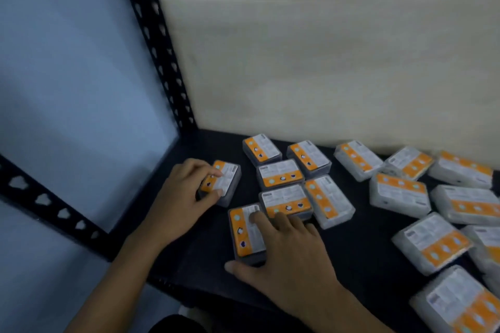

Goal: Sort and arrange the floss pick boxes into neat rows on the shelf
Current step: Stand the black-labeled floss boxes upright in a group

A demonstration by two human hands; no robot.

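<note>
The left hand curls around a floss pick box, fingers on its label, thumb at its near edge. The right hand lies spread, fingertips pressing a second box, thumb at its near end. More boxes lie scattered across the dark shelf.

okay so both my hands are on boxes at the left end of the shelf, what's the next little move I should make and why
Probably slide the box under your left hand back toward the wall, square beside the rear box. That box sits alone and slightly skewed at the shelf's left end, while the boxes to its right lie at mixed angles, so it could start a row.
</note>
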